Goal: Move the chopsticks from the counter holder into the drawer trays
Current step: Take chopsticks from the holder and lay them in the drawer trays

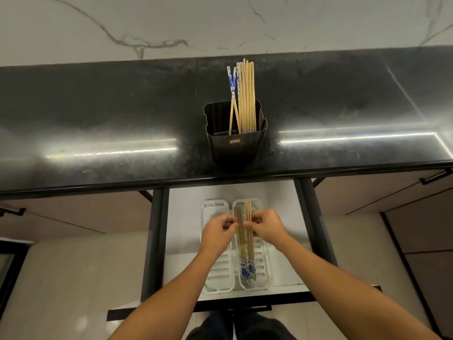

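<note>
— Both hands down in the open drawer [304, 217]: left hand [217, 233] and right hand [267, 228] each pinching chopsticks [246, 244] over the right tray [266, 271].

— More left?

— Yes, many more standing in the black holder [235, 133] up on the worktop [98, 123]. Left tray [212, 278] looks bare.

— How to do it well?

— Best to lay them flat and side by side, blue ends all one way. Then let go softly, no rolling.
</note>
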